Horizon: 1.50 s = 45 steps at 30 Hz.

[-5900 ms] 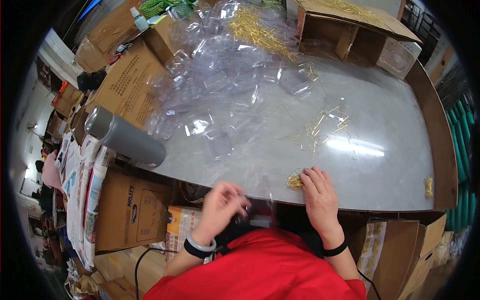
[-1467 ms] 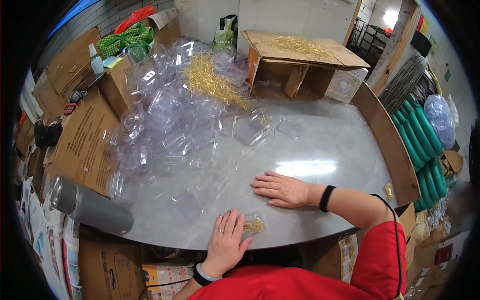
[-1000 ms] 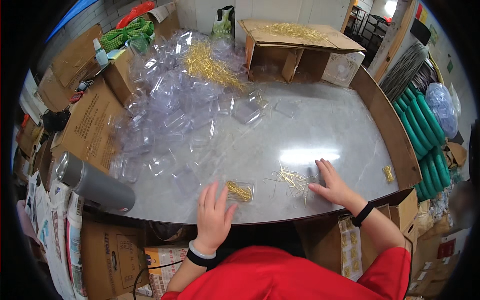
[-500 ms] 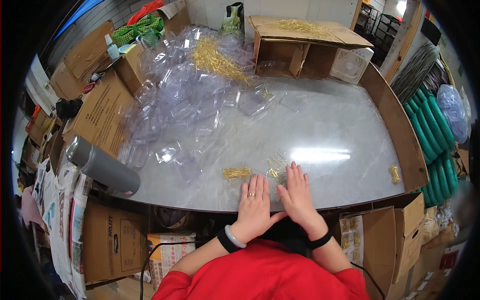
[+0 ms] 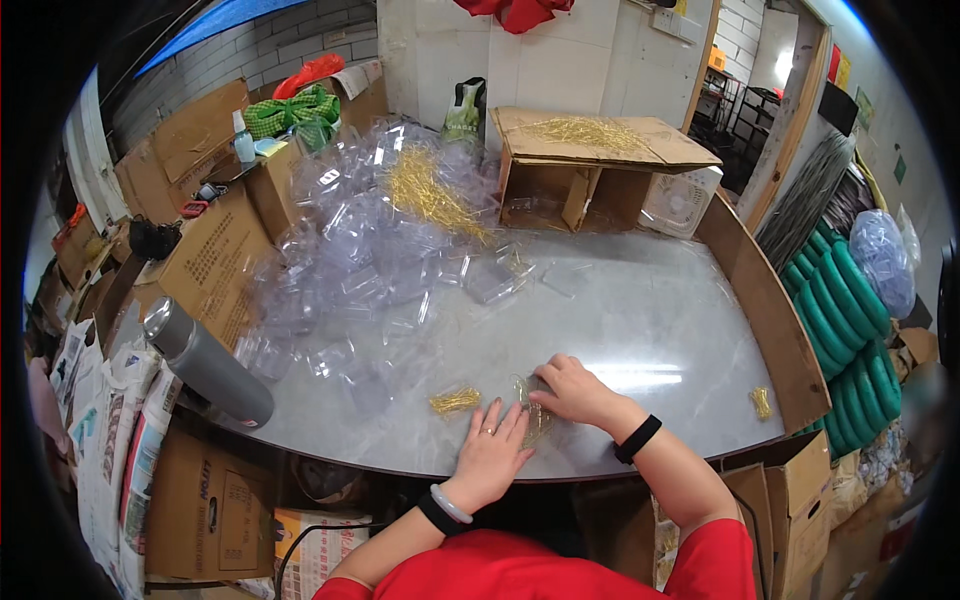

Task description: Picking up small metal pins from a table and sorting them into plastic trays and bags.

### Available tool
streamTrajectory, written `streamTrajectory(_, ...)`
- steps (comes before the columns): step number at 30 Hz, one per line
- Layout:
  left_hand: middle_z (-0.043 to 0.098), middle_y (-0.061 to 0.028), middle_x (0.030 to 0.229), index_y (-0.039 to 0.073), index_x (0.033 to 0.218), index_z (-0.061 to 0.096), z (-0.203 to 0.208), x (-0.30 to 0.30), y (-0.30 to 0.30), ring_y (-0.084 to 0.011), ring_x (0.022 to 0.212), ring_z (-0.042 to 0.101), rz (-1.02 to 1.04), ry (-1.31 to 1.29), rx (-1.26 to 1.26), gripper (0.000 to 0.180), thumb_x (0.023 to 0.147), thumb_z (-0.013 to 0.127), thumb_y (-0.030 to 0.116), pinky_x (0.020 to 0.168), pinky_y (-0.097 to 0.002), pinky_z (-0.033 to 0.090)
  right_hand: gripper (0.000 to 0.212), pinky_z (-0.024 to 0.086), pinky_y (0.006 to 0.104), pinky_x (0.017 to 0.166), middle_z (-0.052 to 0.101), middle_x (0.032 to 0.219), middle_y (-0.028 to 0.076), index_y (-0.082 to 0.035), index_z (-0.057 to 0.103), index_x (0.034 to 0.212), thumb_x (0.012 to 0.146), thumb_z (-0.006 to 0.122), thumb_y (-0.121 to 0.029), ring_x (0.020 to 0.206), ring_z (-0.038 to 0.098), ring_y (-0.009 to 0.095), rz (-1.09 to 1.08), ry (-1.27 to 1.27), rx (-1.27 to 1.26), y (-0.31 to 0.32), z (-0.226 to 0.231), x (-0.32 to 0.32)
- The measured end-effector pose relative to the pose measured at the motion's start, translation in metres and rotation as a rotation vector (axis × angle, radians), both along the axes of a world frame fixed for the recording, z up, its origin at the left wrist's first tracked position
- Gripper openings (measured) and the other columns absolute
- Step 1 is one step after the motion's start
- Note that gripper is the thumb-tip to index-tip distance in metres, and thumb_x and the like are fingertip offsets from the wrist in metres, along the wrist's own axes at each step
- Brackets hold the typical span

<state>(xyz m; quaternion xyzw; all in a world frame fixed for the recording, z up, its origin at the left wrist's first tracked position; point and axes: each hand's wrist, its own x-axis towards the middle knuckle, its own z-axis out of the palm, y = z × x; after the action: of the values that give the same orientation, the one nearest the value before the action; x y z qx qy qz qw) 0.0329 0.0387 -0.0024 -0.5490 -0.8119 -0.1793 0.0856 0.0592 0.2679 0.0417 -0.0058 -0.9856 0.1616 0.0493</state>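
Observation:
My left hand point(image 5: 490, 448) lies at the table's front edge, palm down, fingers stretched out and a little apart. Its fingertips rest beside a small heap of loose bent gold wire pieces point(image 5: 537, 428). From the other side my right hand point(image 5: 582, 393) reaches over the heap, its fingers curled and closed on wire pieces at its far end; the fingertips are partly hidden. Left of the heap, just beyond my left fingertips, lies a compact bundle of gold wire pieces point(image 5: 455, 401). Another small gold bundle point(image 5: 761, 403) is far off at the table's right edge.
Clear plastic boxes point(image 5: 370, 240) are heaped on the left of the table point(image 5: 640, 310), with gold wires point(image 5: 430, 195) on top. A grey flask point(image 5: 215, 370) stands at the left edge. At the back are a cardboard shelf point(image 5: 575, 150) and a white fan point(image 5: 680, 200); a cardboard wall point(image 5: 765, 300) borders the right.
My right hand has moved forward and left over the wires, its flat fingers now curled. My left hand has shifted slightly left. The view has tilted up.

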Motion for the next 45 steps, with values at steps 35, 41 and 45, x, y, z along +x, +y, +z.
streamTrajectory(35,0.050,-0.0204,0.142,-0.002,0.140,0.049,-0.002,-0.024,-0.009,-0.0405,0.137,0.043,-0.105,-0.215,0.214,0.063,0.091,0.072,0.032,0.118,-0.0490,0.033,0.048,0.048,0.0455,0.095,0.062,0.112,0.013,-0.008,0.065,0.121,0.078,0.081,-0.021,0.110,0.056,0.038,-0.100,0.182,-0.228,-0.044,-0.004,0.079)
streamTrajectory(41,0.054,-0.0174,0.134,0.000,0.136,0.054,0.006,-0.020,-0.008,-0.0386,0.135,0.045,-0.113,-0.197,0.182,0.055,0.091,0.071,0.026,0.116,-0.0497,0.034,0.019,0.050,0.0408,0.081,0.066,0.095,0.007,-0.009,0.075,0.097,0.078,0.077,-0.009,0.090,0.059,0.031,-0.223,0.364,-0.158,-0.046,-0.018,0.107)
streamTrajectory(45,0.055,-0.0162,0.130,0.000,0.132,0.056,0.008,-0.018,-0.008,-0.0375,0.133,0.047,-0.143,-0.199,0.181,0.051,0.089,0.072,0.023,0.115,-0.0492,0.035,0.019,0.050,0.0407,0.078,0.066,0.093,0.006,-0.010,0.074,0.096,0.078,0.073,-0.002,0.086,0.060,0.029,-0.232,0.470,-0.102,-0.062,-0.028,0.102)
